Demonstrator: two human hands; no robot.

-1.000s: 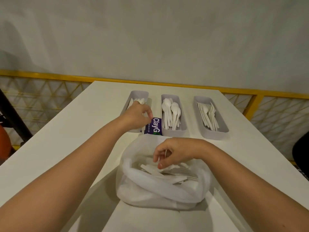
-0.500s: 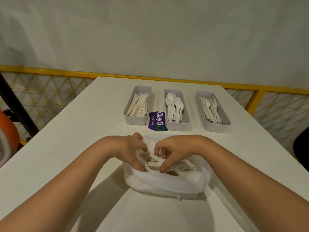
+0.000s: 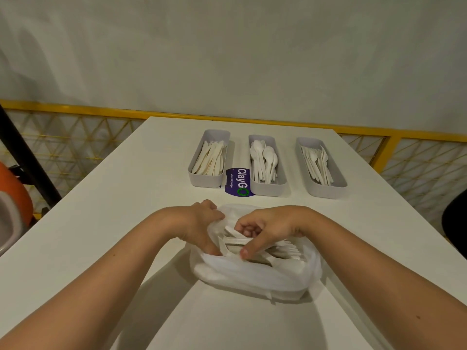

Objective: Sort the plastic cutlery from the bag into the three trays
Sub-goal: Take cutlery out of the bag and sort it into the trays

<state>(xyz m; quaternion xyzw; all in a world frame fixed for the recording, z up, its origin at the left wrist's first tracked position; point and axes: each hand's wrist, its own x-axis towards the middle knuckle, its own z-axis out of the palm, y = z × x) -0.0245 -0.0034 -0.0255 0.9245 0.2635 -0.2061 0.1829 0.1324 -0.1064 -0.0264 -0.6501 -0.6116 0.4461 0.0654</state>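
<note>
1 translucent bag (image 3: 252, 276), perhaps forks (image 3: 290, 248)

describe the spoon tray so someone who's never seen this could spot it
On the white table, three grey trays line up beyond the plastic bag. The spoon tray is the middle one, beside a purple sticker. Only it is full of rounded bowls, not knives or forks.

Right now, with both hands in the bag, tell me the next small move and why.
Probably lift the right hand out with the cutlery it pinches, while the left hand holds the bag open. Its kind can't be told inside the bag, so none of the trays can be picked yet.
</note>
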